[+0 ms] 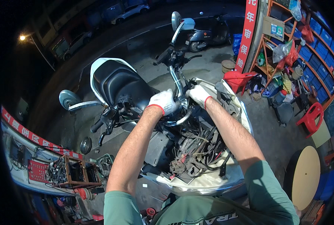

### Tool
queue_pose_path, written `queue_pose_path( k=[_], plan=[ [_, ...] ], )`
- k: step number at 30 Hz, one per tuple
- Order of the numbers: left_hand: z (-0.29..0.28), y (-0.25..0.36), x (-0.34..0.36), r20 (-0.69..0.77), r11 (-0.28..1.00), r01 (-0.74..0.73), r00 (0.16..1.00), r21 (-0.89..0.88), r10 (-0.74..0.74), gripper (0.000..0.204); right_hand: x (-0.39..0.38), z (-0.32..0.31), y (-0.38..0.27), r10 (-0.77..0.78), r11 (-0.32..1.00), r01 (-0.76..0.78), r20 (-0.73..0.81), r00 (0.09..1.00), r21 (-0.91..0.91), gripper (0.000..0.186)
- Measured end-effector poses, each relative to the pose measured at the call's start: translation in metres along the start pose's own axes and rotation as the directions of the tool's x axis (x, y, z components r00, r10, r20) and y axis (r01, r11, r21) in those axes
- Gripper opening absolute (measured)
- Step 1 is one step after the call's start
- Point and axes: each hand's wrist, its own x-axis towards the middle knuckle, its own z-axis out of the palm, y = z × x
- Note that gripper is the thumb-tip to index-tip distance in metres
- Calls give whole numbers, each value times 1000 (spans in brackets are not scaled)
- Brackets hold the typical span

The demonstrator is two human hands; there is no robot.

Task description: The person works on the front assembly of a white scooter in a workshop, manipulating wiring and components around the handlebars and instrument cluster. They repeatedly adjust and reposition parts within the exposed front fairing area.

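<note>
Handlebar of the scooter, a chromed tube, runs slantwise through the middle of the bike, right between the person's two hands. Both wear white work gloves with red cuffs. From where I stand, the left hand is beside the bar's central clamp, its fingers bent inward; I cannot tell whether they grasp anything. The right hand is just across the clamp, knuckles up, fingertips tucked out of sight, so I cannot say whether they are clenched or loose.

Beyond the left hand stretches the black seat, edged in white. One round-backed mirror sticks out toward the left on its chrome stalk; another stands at the far end of the bar. Nearer the person's body, a tangle of wiring lies exposed inside the pale front bodywork.

Over to the right I see a red plastic chair, a round tan board and orange shelving crowded with blue bins. A dark scooter is parked beyond, and a red tool case lies at the left.
</note>
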Motion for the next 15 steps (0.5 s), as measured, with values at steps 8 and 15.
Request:
queue_pose_path(
  k=[8, 15],
  plan=[
    [11, 0, 31, 38, 991, -130, 991, 41, 128, 60, 19, 2, 11, -48, 978, 26, -97, 994, -208, 37],
    [4, -4, 33, 112, 996, -79, 990, -29, 82, 53, 42, 10, 26, -41, 997, 33, -117, 992, -72, 26]
  ],
)
